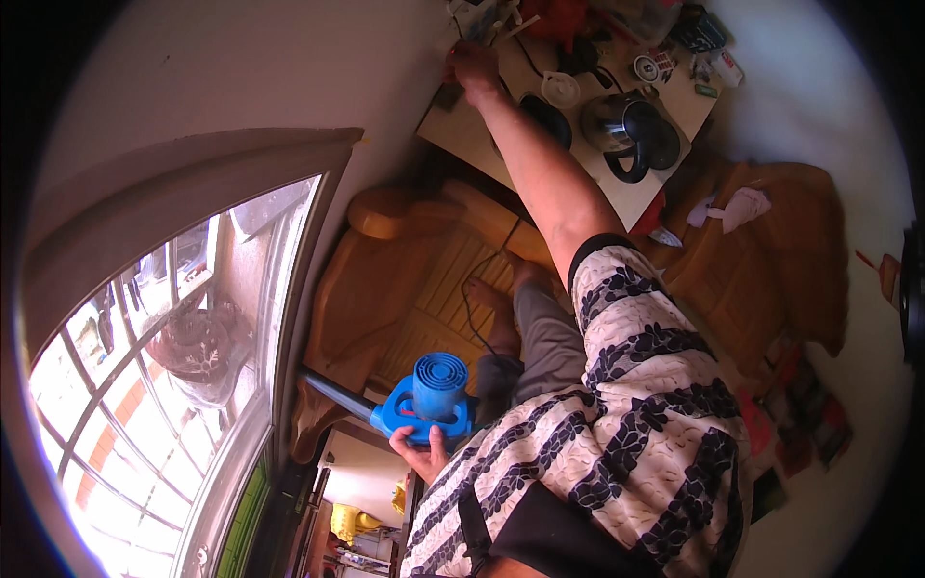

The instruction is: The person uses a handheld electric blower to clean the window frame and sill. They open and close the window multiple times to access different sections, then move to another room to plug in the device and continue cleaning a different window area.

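My left hand [426,451] grips the handle of a blue electric blower [441,386]. Its round vented housing faces up, and its black nozzle [336,394] points left towards the window. A thin dark cord [466,303] runs from near the blower over the wooden seat. My right arm stretches far forward across a corner of a light-topped table [621,199]. At the end of it my right hand [473,68] is by the wall, fingers bent, with a small red light at the fingertips. What those fingers touch is too dark to tell.
A kettle [603,123] with a black handle, a white lid [561,89], cables and small boxes crowd the table. My bare feet [491,289] are on a slatted wooden bench [412,332]. A barred window [166,361] lies left, a wooden chair [759,267] right.
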A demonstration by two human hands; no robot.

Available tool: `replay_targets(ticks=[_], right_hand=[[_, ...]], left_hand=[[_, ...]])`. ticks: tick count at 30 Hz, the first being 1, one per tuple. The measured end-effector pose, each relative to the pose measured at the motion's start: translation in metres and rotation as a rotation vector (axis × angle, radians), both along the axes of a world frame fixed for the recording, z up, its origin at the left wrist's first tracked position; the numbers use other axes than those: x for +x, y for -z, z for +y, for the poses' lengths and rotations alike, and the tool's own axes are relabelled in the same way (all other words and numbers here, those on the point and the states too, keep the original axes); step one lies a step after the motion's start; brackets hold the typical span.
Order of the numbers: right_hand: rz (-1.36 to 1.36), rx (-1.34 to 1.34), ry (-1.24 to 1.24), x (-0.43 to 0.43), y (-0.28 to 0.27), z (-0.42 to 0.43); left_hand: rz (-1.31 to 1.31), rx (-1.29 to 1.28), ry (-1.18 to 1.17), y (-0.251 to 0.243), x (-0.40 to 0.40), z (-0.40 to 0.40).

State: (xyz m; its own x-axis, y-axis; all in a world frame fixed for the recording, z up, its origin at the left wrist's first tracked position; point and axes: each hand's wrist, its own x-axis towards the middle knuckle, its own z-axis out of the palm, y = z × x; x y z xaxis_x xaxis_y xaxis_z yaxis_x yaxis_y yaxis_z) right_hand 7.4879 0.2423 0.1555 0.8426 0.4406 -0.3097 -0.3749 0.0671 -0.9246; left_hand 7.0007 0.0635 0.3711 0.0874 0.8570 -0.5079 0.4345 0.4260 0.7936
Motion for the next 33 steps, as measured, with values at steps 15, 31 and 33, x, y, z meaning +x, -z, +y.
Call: replay_targets(ticks=[15, 31, 33], right_hand=[[-0.743, -0.05, -0.887, -0.274, -0.174, -0.148], [0.483, -0.312, -1.235, -0.251, -0.103, -0.124], [0.329, -0.347, -1.402, -0.227, -0.093, -0.125]], left_hand=[[0.016, 0.159, 0.158, 0.033, 0.021, 0.044], [-0.421, -0.015, 0.502, 0.099, 0.079, 0.066], [-0.356, -0.001, 0.615, 0.098, 0.083, 0.07]])
